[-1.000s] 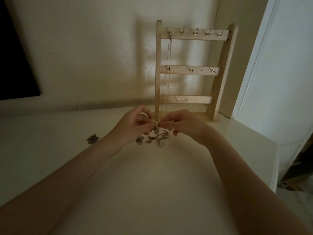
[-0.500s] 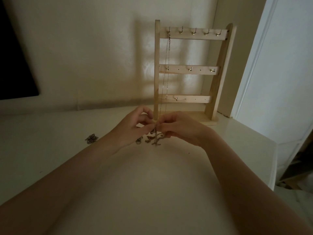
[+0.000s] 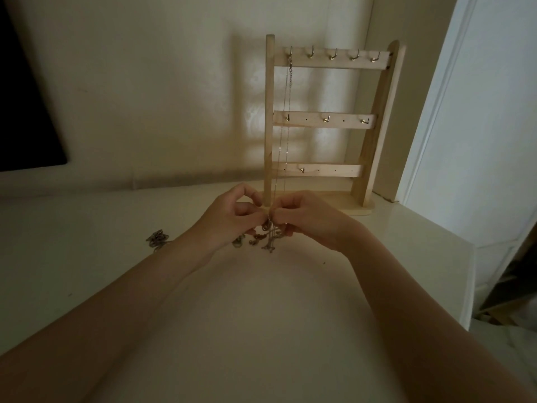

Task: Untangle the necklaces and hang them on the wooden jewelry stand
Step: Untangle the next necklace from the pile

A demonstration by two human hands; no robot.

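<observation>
A wooden jewelry stand with three hooked bars stands at the back of the white table. One thin chain necklace hangs from the leftmost top hook, down to my hands. A tangled clump of necklaces lies just under my fingers. My left hand and my right hand meet fingertip to fingertip above the clump, each pinching chain from the tangle. Which strands they hold is too fine to tell.
A small separate chain heap lies on the table to the left of my left forearm. The table's right edge drops to the floor. A dark panel hangs on the wall at left.
Both hands stayed together at the tangle with only small finger shifts; the clump sits slightly tighter under my fingers.
</observation>
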